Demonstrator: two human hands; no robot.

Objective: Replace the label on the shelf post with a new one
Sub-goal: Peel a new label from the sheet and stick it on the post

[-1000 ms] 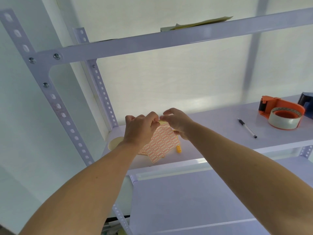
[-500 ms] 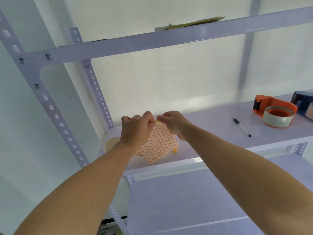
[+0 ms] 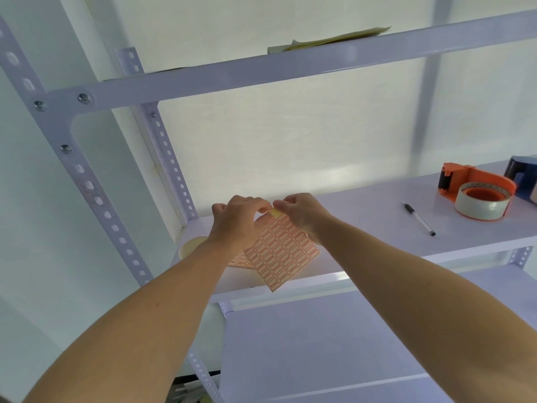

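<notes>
A sheet of small red-bordered labels hangs over the shelf board. My left hand pinches the sheet's top corner with curled fingers. My right hand pinches at the same top corner, where a yellow backing bit shows; whether it grips a single label or the sheet I cannot tell. A second label sheet lies flat on the shelf under my left wrist. The perforated front shelf post rises at the left; residue marks show on it, and I see no label there.
A pen lies on the shelf to the right. Beyond it sit an orange tape dispenser with a tape roll and a dark blue object. A pale roll stands at the shelf's left corner. Yellowish paper lies on the upper shelf.
Both hands stay together at the sheet's top corner. The small yellow bit that lay on the shelf beside the sheet is no longer visible. The view shifted slightly left.
</notes>
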